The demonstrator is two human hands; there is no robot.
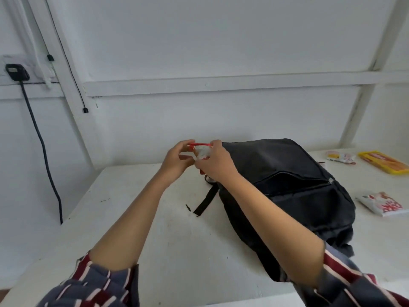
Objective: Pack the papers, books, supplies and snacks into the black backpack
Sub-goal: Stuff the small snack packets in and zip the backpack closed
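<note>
The black backpack (287,185) lies flat on the white table (155,218), its front pocket zipper partly open. Just left of its top end, both hands hold a small red and white snack packet (200,151) above the table. My left hand (177,161) pinches its left edge and my right hand (215,163) grips it from the right. A white and red snack packet (385,204) lies to the right of the backpack. A yellow packet (384,162) and another small white packet (340,156) lie at the back right.
A black strap (207,201) of the backpack trails onto the table on the left. A black cable (42,147) hangs down the white wall at the left from a wall box (17,72). The wall stands right behind the table.
</note>
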